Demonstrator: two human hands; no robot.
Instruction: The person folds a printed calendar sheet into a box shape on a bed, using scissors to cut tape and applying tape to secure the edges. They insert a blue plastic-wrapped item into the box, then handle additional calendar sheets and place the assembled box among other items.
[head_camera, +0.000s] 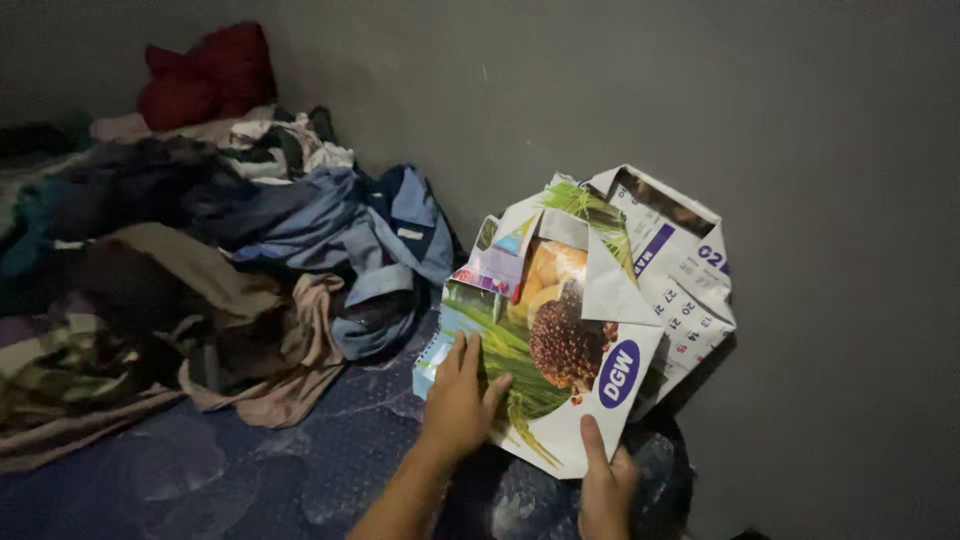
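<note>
1. The calendar (585, 320), a big folded sheet of glossy printed paper with a fruit picture and date grids, is in the right half of the frame. It leans against the grey wall (800, 120).
2. The left hand (460, 400) lies flat on the lower left part of the calendar, with the fingers spread. It presses on the paper and does not close around it.
3. The right hand (605, 485) is at the bottom centre of the frame. Its thumb lies on the lower edge of the calendar; the other fingers are hidden under the paper, so it seems to pinch that edge.
4. A pile of clothes (200, 260) fills the left side of the frame, just beside the calendar.
5. A blue shirt (385, 250) lies at the right end of the pile.
6. A red bundle (205, 75) is in the upper left, by the wall.
7. The blue patterned floor (250, 470) is in the lower left.
</note>
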